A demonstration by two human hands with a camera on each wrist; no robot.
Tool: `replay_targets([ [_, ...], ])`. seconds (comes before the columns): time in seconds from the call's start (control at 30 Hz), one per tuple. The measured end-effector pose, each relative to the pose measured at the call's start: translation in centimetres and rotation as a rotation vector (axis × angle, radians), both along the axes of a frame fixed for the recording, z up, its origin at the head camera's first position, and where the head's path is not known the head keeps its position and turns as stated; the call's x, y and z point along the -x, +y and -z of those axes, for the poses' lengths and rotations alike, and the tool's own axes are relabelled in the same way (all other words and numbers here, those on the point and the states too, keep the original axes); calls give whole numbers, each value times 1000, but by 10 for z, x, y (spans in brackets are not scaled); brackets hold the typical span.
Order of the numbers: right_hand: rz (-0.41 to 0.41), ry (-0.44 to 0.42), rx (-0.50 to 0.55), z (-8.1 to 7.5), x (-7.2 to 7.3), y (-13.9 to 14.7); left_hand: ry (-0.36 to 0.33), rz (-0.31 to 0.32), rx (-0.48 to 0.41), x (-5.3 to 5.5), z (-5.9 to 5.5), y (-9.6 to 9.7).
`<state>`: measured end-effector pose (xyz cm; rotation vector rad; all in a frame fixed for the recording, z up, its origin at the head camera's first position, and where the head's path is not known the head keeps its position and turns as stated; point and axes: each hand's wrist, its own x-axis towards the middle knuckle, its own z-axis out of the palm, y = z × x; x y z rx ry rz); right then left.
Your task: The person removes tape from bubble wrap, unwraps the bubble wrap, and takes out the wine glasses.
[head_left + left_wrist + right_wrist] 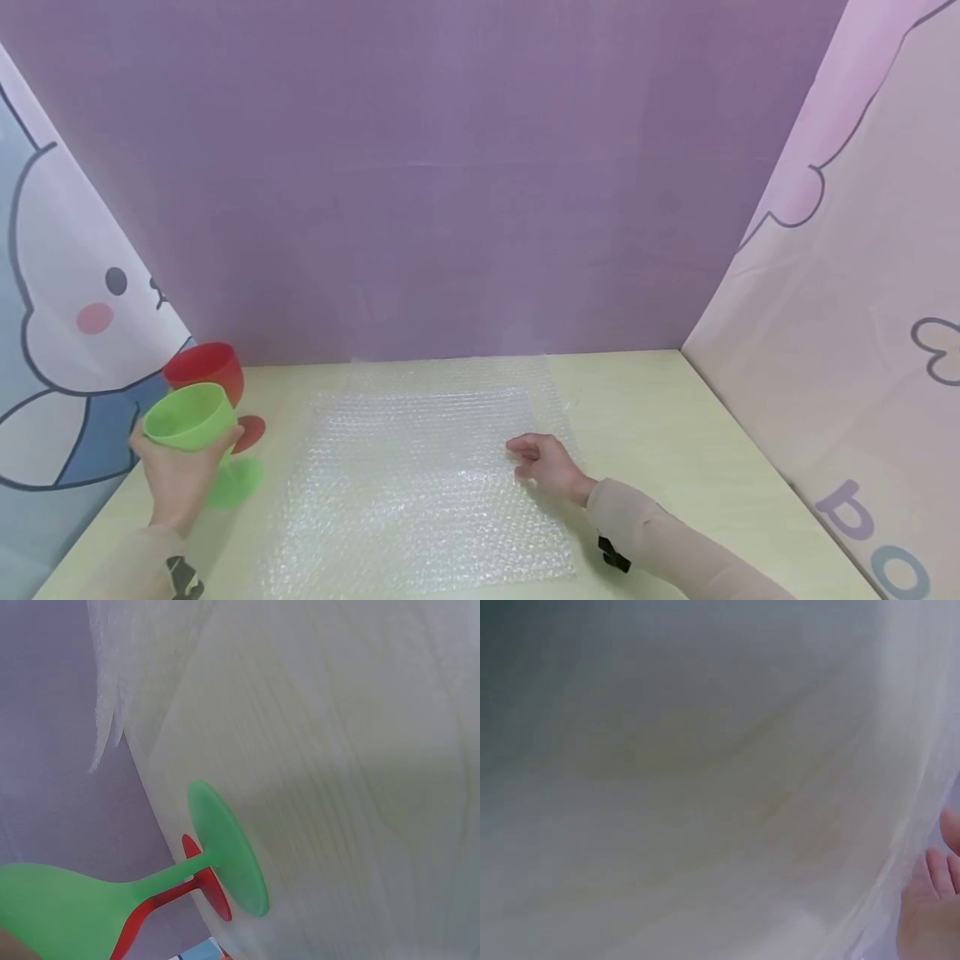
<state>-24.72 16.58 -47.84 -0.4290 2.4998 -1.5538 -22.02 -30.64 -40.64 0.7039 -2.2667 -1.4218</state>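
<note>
A green plastic goblet is at the left of the table, its round foot visible in the left wrist view. My left hand grips its bowl from the near side, thumb on the right and fingers on the left. Just behind it stands a red goblet, partly hidden by the green one. Sheets of clear bubble wrap lie flat across the middle. Over their right part hovers my right hand, fingers loosely bent and holding nothing; whether it touches the wrap I cannot tell.
The pale wood-grain table meets a purple backdrop at its far edge. Printed panels rise on both sides, the left panel showing a cartoon animal close to the goblets.
</note>
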Motion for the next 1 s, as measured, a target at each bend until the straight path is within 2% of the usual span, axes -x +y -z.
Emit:
replay_targets([
  [0.43, -1, -11, -53, -1, -1, 1, 9, 5, 3, 0, 1, 1],
  [0.83, -2, -4, -17, 0, 0, 1, 16, -2, 7, 2, 1, 0],
  [1.0, 12, 4, -2, -1, 0, 5, -9, -3, -14, -4, 1, -1],
])
